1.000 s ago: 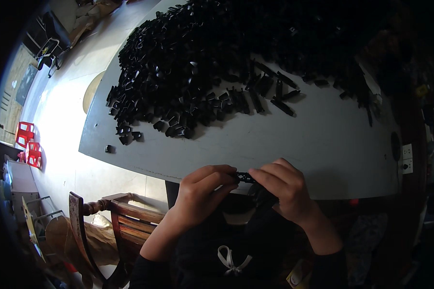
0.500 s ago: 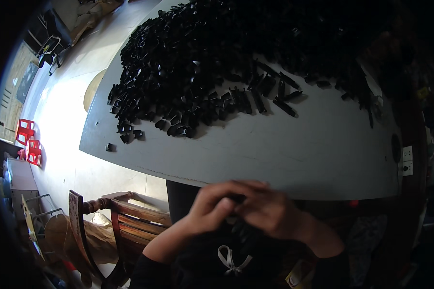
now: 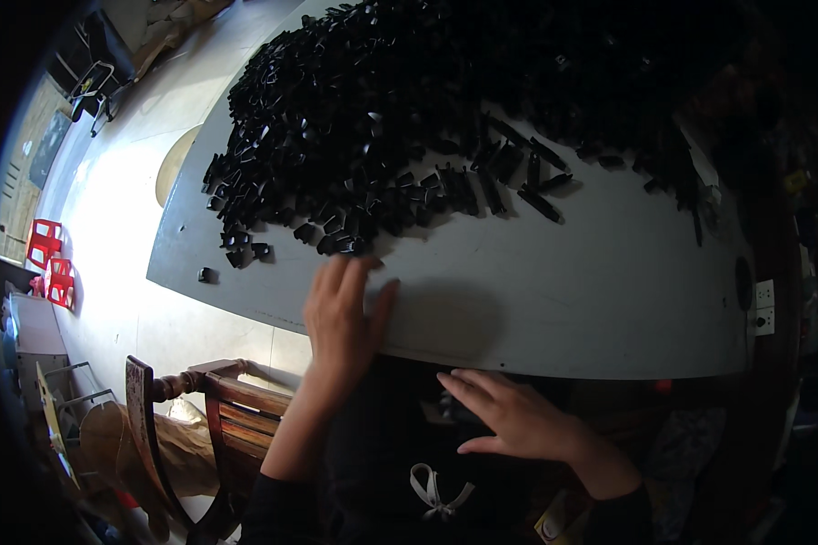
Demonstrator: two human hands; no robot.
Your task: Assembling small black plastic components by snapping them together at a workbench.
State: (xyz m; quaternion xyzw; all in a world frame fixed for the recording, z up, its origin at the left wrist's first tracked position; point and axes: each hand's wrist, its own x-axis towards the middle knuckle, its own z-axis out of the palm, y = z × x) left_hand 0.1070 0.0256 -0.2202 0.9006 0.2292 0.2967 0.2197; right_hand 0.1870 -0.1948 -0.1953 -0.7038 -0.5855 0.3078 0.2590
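A large heap of small black plastic pieces (image 3: 309, 136) covers the far part of the grey table (image 3: 591, 272). My left hand (image 3: 341, 313) reaches over the table's front edge, its fingertips right beside the nearest pieces of the heap. The thumb stands apart from the fingers, and nothing shows between them. Whether the fingertips touch a piece is hard to make out. Below the table edge, in front of my dark top, my right hand (image 3: 518, 418) is open with fingers stretched to the left and nothing visible in it. Longer black strips (image 3: 541, 204) lie at the heap's near side.
A wooden chair (image 3: 245, 409) stands at the lower left, close to my left forearm. Farther left are red stools (image 3: 45, 243) on the pale floor. A white wall socket (image 3: 765, 307) is at the right. One stray black piece (image 3: 207, 275) sits near the table's left corner.
Both hands were together at the table edge, fingers overlapping. They have parted: the left went forward over the table to the heap, the right drew back lower and opened.
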